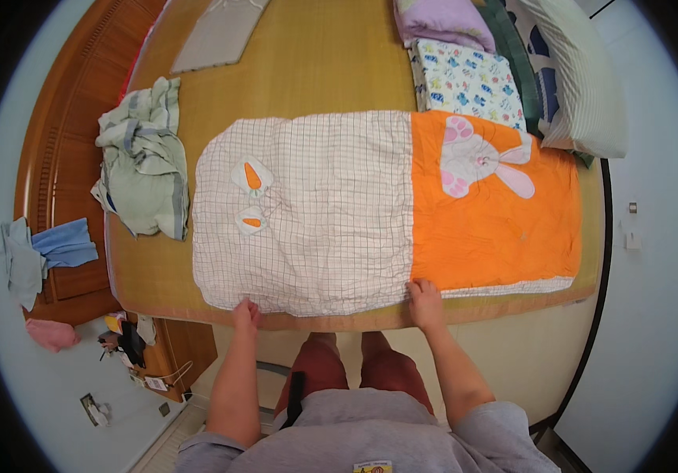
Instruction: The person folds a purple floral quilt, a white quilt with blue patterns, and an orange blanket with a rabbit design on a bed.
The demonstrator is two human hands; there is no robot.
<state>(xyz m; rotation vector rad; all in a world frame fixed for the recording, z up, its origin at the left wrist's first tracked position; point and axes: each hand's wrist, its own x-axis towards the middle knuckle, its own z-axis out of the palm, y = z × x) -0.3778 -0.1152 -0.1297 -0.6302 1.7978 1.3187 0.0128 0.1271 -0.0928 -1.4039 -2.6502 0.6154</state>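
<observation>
A quilted child's blanket (386, 213) — white checked cloth with two carrot patches on its left part, orange with a pink-and-white rabbit on its right — lies spread flat on the bed (315, 71), which is covered by a yellowish woven mat. Its long axis runs left to right, across the person's front, and its near edge lies along the near side of the bed. Both hands rest on that near edge: the left hand (246, 314) at the white corner, the right hand (425, 303) near the seam where white meets orange. The fingers of each lie on the cloth, loosely together; whether they pinch the hem I cannot tell. The blanket stretches away from the fingers toward the far side — neither hand is clearly nearer. A crumpled pale green cloth (141, 169) lies just left of the blanket, and folded bedding and a striped pillow (583, 87) sit at the far right.
</observation>
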